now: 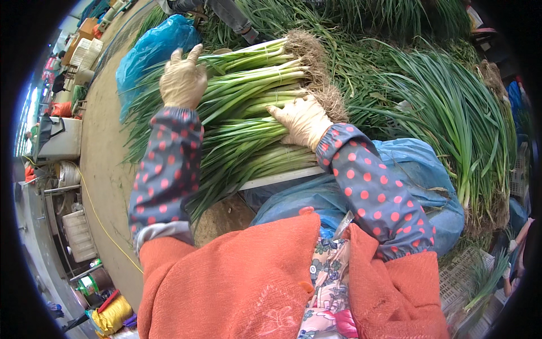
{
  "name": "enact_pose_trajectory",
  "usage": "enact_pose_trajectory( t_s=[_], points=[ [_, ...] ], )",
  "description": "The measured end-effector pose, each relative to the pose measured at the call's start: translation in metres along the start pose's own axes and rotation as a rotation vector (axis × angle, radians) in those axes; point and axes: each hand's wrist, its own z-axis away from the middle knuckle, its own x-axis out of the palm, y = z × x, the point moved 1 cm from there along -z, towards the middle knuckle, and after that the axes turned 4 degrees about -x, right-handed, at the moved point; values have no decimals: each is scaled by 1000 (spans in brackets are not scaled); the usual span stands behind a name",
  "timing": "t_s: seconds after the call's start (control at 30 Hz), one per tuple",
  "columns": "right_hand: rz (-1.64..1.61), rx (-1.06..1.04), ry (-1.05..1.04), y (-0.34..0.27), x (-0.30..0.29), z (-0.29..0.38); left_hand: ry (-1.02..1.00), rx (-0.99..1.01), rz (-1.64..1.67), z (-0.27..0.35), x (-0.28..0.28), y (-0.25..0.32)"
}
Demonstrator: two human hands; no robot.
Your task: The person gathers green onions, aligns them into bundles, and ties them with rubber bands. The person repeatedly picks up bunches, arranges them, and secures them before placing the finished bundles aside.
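Observation:
Tied bundles of green onions (pixel 262 78) lie side by side before me, their bearded roots (pixel 311 55) to the right and leaves to the left. My right hand (pixel 305 120), in a pale glove, is around the stalks of a nearer bundle close to its root end, with thumb and finger on either side. My left hand (pixel 185 78), gloved as well, is over the leaf side with its fingers apart and nothing in them. Under the nearest bundle shows the white edge of a board or tray (pixel 281 177).
A blue plastic bag (pixel 156 55) stands beyond my left hand; blue sheeting (pixel 406 182) covers something at my right. Loose green onions (pixel 461 123) are heaped at the right, and trimmed leaves (pixel 355 76) litter the far side. Another person's leg (pixel 230 17) is close by at the top.

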Motion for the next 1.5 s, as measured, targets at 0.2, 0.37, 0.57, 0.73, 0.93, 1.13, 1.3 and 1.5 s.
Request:
enact_pose_trajectory(
  t_s=[0.2, 0.37, 0.57, 0.73, 0.93, 1.13, 1.3, 1.5],
  points=[
    [-164, 40, -176, 3, -12, -9, -403, 395, 588, 74, 9, 73],
    [-207, 89, -309, -2, -13, -7, -984, 440, 484, 83, 15, 83],
    [17, 76, -157, -28, 31, 3, -789, 484, 462, 112, -1, 88],
    [-77, 7, -40, -3, 29, 2, -719, 451, 494, 107, 26, 87],
    [163, 24, 305, -13, 45, 19, -485, 484, 250, 117, -6, 102],
    [242, -21, 560, -21, -5, 17, -306, 309, 121, 110, -43, 100],
    [-9, 59, 353, -1, 25, 14, -336, 426, 127, 113, -5, 89],
    [-79, -5, 384, 8, 3, 23, -274, 309, 181, 137, -12, 37]
  ],
)
